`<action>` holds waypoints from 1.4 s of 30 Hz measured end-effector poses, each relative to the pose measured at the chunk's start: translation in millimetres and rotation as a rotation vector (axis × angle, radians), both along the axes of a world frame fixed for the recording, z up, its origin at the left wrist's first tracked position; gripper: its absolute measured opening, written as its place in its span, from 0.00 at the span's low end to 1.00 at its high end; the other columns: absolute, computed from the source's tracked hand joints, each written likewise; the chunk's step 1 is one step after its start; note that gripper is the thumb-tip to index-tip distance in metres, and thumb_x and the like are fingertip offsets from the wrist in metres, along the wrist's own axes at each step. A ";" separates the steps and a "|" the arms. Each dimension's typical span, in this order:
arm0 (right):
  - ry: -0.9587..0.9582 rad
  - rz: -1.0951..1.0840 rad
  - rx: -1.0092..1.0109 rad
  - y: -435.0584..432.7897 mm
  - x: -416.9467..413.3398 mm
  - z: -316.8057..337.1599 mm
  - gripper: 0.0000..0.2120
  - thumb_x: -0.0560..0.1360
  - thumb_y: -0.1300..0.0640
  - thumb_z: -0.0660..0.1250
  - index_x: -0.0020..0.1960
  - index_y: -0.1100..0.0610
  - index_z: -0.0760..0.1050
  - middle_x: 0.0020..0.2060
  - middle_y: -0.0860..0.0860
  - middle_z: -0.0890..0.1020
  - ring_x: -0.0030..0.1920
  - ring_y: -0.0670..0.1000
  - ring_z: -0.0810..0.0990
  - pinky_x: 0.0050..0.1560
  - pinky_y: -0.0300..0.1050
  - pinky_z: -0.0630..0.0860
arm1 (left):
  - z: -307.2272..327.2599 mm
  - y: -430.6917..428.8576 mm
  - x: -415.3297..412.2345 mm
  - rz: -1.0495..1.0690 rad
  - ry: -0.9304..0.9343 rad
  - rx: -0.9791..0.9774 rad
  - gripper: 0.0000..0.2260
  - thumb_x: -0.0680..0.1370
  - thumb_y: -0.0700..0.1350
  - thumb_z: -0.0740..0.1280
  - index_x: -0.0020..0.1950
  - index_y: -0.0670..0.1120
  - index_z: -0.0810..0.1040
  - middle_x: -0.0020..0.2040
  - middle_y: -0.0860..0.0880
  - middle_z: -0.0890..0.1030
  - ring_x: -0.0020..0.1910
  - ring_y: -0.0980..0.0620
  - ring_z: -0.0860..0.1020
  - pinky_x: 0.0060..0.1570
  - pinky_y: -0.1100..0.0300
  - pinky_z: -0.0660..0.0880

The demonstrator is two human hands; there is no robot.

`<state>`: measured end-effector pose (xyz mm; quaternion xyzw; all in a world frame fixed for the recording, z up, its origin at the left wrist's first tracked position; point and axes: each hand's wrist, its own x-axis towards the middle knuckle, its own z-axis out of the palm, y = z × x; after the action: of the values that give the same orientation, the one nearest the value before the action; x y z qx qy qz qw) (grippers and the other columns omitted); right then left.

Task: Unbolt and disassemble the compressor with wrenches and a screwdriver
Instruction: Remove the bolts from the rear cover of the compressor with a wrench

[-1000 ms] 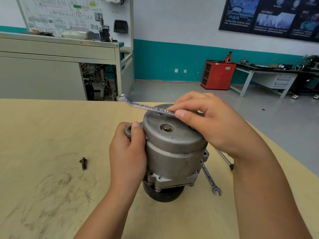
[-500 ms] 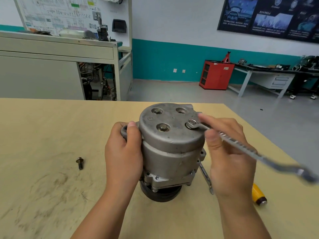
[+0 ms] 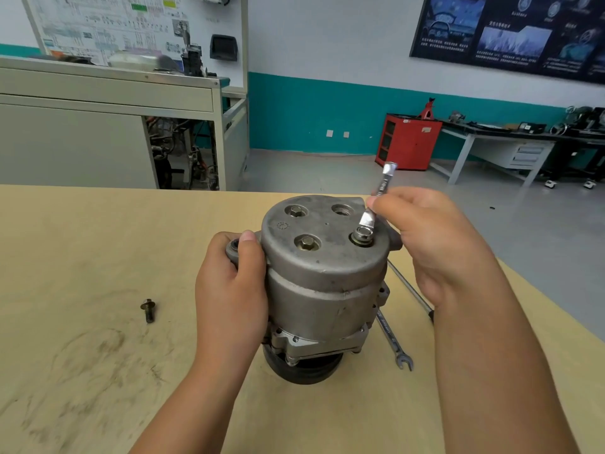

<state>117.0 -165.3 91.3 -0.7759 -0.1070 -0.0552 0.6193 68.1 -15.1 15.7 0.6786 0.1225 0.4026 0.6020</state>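
Observation:
The grey metal compressor (image 3: 324, 283) stands upright on its black pulley in the middle of the wooden table (image 3: 82, 257). My left hand (image 3: 230, 290) grips its left side, thumb on top near a mounting ear. My right hand (image 3: 435, 244) holds a silver wrench (image 3: 376, 204) whose ring end sits on the right-hand bolt (image 3: 362, 235) of the top cover; the handle points up and away. Two more bolts (image 3: 307, 242) remain in the cover, next to an empty threaded hole (image 3: 343, 209).
A loose bolt (image 3: 148, 310) lies on the table to the left. A second wrench (image 3: 394, 342) and a screwdriver shaft (image 3: 409, 286) lie right of the compressor, partly under my right arm. The table's far edge lies just behind the compressor.
The wrench handle has swung from pointing right and toward me to pointing up and away, its ring end staying on the right-hand bolt. My left hand has kept its grip.

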 end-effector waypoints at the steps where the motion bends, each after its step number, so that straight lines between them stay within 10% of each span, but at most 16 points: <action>1: -0.012 0.031 -0.110 0.8 2.0 5.5 0.11 0.75 0.60 0.64 0.38 0.66 0.75 0.27 0.51 0.71 0.29 0.47 0.69 0.33 0.41 0.66 | 0.2 0.2 0.3 0.000 0.003 0.006 0.13 0.76 0.54 0.56 0.32 0.53 0.63 0.27 0.61 0.70 0.26 0.61 0.67 0.30 0.58 0.61; 4: -0.066 0.070 -0.390 8.6 4.6 22.2 0.11 0.74 0.59 0.63 0.42 0.68 0.76 0.31 0.54 0.70 0.34 0.50 0.68 0.37 0.45 0.64 | -0.7 -0.2 0.5 0.008 0.004 0.049 0.14 0.80 0.50 0.58 0.34 0.52 0.66 0.29 0.62 0.72 0.27 0.63 0.69 0.30 0.60 0.64; 10: -0.403 0.153 -0.649 21.7 -22.8 23.1 0.10 0.77 0.54 0.66 0.48 0.38 0.80 0.52 0.36 0.72 0.62 0.47 0.62 0.66 0.49 0.59 | 0.2 -1.2 1.3 0.013 0.003 0.055 0.13 0.77 0.54 0.58 0.34 0.51 0.66 0.28 0.61 0.73 0.27 0.62 0.69 0.28 0.63 0.63; 23: -0.852 -0.019 -0.235 -5.6 -43.9 -50.5 0.15 0.72 0.45 0.67 0.58 0.43 0.75 0.55 0.38 0.76 0.57 0.50 0.70 0.58 0.32 0.64 | -2.1 -0.8 0.4 0.030 -0.026 0.050 0.15 0.81 0.48 0.58 0.33 0.51 0.64 0.27 0.63 0.72 0.27 0.63 0.69 0.27 0.71 0.64; 32: -0.334 -0.061 0.589 4.7 -28.4 -47.2 0.10 0.78 0.55 0.58 0.42 0.48 0.76 0.43 0.48 0.85 0.50 0.43 0.82 0.46 0.28 0.72 | -1.4 0.4 -0.6 0.013 -0.024 0.030 0.14 0.77 0.52 0.58 0.32 0.52 0.63 0.26 0.62 0.70 0.26 0.61 0.67 0.26 0.69 0.63; 37: -0.020 -0.115 0.499 3.4 -13.6 -23.3 0.07 0.78 0.61 0.60 0.44 0.54 0.74 0.43 0.46 0.84 0.50 0.43 0.79 0.50 0.41 0.69 | -0.3 0.7 -0.9 0.000 -0.011 0.004 0.12 0.74 0.55 0.56 0.32 0.53 0.63 0.26 0.61 0.70 0.25 0.60 0.66 0.29 0.58 0.64; 42: 0.006 -0.021 0.205 4.8 0.8 -4.1 0.07 0.77 0.59 0.65 0.41 0.54 0.79 0.28 0.42 0.81 0.31 0.39 0.78 0.32 0.34 0.74 | -1.2 1.2 -0.5 0.018 -0.021 0.038 0.16 0.80 0.49 0.59 0.33 0.50 0.63 0.26 0.61 0.70 0.26 0.60 0.66 0.27 0.67 0.63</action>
<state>117.8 -160.5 87.1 -0.7096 -0.0910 -0.0698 0.6952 67.6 -13.9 14.4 0.6845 0.1146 0.4174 0.5866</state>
